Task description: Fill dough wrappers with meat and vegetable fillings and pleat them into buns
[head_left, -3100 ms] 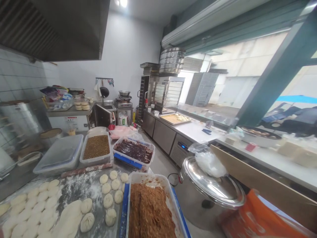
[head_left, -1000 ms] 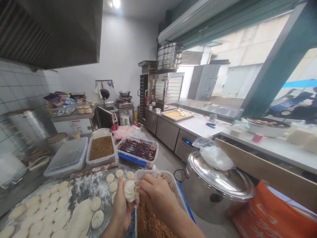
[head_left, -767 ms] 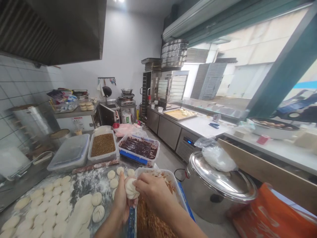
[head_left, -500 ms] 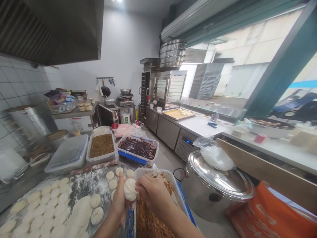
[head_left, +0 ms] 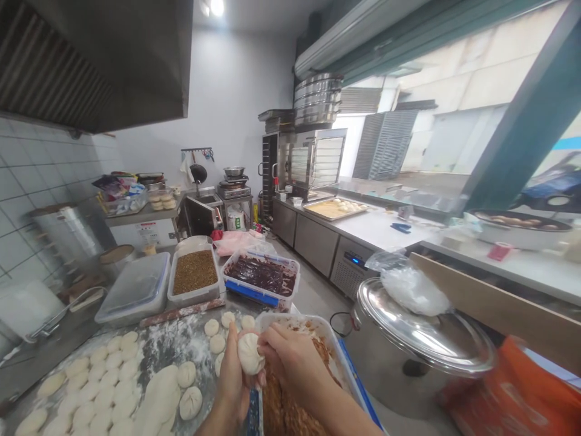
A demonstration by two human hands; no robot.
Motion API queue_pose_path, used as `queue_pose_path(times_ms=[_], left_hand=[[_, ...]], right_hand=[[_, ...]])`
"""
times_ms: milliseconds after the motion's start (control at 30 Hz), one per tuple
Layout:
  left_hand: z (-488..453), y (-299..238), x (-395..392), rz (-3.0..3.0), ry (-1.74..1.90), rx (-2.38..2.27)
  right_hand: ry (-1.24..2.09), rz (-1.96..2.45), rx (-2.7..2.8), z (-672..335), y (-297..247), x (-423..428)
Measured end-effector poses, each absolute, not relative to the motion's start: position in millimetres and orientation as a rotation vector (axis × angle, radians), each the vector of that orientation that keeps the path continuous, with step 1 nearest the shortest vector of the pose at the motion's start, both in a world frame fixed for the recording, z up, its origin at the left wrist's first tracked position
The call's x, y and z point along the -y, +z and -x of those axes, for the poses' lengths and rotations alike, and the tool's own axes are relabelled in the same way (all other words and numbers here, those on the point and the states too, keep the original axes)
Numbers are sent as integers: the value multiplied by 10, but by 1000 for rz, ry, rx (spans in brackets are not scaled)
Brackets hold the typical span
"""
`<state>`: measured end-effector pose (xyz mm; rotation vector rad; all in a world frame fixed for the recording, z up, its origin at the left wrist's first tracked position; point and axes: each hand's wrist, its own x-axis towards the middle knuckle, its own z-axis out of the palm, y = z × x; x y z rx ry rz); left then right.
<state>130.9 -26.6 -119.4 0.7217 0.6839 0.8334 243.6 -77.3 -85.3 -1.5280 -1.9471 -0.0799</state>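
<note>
A pleated, filled bun (head_left: 249,353) sits in my left hand (head_left: 233,376), whose fingers curl round its far and lower sides. My right hand (head_left: 290,357) pinches the bun's edge from the right with thumb and fingertips. Beneath both hands stands a plastic tub of brown filling (head_left: 290,402). On the floured worktop to the left lie a finished pleated bun (head_left: 190,402), a long piece of dough (head_left: 158,393) and many small flattened dough pieces (head_left: 97,375). Several more dough rounds (head_left: 217,344) lie just beyond my left hand.
Behind the dough lies a rolling pin (head_left: 181,312). Farther back are a tub of brown crumbly filling (head_left: 195,271), a tub of dark paste (head_left: 261,275) and a lidded container (head_left: 135,287). A large lidded steel pot (head_left: 417,339) stands at right, beside an orange bag (head_left: 535,387).
The whole view has shifted slightly, so things appear farther right and a little lower. My hands still hold the bun, and the right fingers remain at its edge.
</note>
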Motion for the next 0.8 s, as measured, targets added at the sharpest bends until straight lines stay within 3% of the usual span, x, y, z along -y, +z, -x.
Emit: queue_pose_path(times_ms=[800], left_hand=[[-1302, -1247, 214, -819, 897, -816]], right_hand=[[-39, 1679, 2008, -2394, -836, 802]])
